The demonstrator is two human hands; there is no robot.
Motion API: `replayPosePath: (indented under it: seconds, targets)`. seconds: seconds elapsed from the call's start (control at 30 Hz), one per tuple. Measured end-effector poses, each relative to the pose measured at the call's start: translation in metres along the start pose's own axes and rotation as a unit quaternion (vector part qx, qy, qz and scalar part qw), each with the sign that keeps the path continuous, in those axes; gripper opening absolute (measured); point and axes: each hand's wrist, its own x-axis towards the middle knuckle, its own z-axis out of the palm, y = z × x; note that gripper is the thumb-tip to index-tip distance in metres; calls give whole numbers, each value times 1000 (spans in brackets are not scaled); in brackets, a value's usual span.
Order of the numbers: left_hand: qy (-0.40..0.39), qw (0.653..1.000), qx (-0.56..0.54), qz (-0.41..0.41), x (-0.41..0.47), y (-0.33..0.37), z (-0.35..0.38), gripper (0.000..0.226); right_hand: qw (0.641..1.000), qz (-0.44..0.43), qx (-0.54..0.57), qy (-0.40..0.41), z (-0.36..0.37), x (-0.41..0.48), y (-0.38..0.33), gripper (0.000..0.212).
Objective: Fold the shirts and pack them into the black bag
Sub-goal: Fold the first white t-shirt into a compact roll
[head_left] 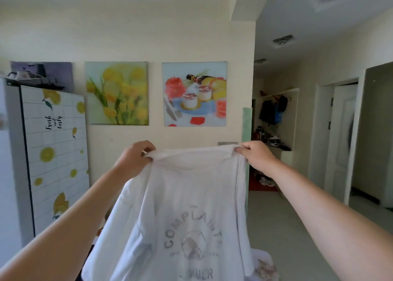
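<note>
Head view: one white shirt point(187, 206) hangs in the air before a wall point(127, 36), held up by two hands. At one shoulder the left hand point(136, 155) pinches the cloth, at the other the right hand point(255, 153), fingers point(240, 150) curled tight on the fabric. The shirt's long axis drops straight down from the fingers, collar uppermost, hem out of frame. Both hands are equally near. No black bag or worktop shows.

Open floor point(297, 227) right — fridge point(57, 153) left, wall point(153, 36) ahead; shirt point(187, 195) hides what seems cluttered below.
</note>
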Motion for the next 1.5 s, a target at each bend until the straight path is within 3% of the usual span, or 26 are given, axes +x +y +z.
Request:
replayPosePath:
  seconds: [0.07, 0.17, 0.27, 0.33, 0.43, 0.5, 0.57, 0.67, 0.83, 0.97, 1.03, 1.13, 1.2, 1.3, 1.33, 1.43, 1.5]
  targets:
    - [51, 996, -62, -38, -8, 0, 0, 21, 997, 22, 73, 26, -2, 1, 6, 32]
    - [29, 995, -74, -56, -14, -6, 4, 7, 990, 33, 128, 48, 2, -2, 14, 27]
    - [-24, 993, -71, -95, -19, -7, 9, 34, 995, 3, 82, 64, 4, -7, 24, 33]
    - [5, 996, -14, -90, -25, -1, 19, 33, 998, 11, 40, 37, 8, -11, 32, 48]
    - [82, 994, -31, -66, -37, 11, 39, 25, 993, 44, 90, -57, 12, -17, 44, 53]
    - [69, 994, -21, -80, -39, 5, 56, 25, 985, 63, 128, -95, 14, -18, 55, 51]
    - [18, 995, 59, -84, -36, -9, 74, 26, 985, 66, 130, -96, 20, -16, 67, 38]
    - [-34, 989, 131, -66, -26, -38, 102, 26, 994, 68, 2, -91, 39, -8, 100, 31]
    - [-114, 968, 218, -48, -22, -100, 168, 23, 976, 93, -172, -101, 94, -3, 181, 40]
    - [-181, 931, 293, -121, -26, -143, 231, 28, 953, 142, -244, -113, 146, 2, 240, 35]
    - [-226, 923, 263, -169, -23, -169, 264, 27, 940, 183, -261, -122, 172, 6, 269, 38]
    - [-262, 921, 131, -259, -17, -209, 314, 20, 919, 268, -252, -138, 214, 15, 311, 41]
    - [-210, 932, 46, -293, -15, -230, 343, 22, 925, 299, -202, -115, 239, 21, 335, 41]
    - [-170, 939, 7, -299, -11, -254, 384, 24, 941, 298, -137, -80, 276, 34, 366, 31]
    - [-186, 936, -13, -299, -12, -262, 398, 33, 939, 307, -112, -107, 288, 35, 374, 38]
    - [-261, 916, -20, -304, -28, -280, 433, 82, 914, 318, -55, -245, 321, 20, 405, 84]
    - [-306, 907, 21, -289, -46, -289, 455, 88, 907, 282, -104, -295, 333, 0, 425, 86]
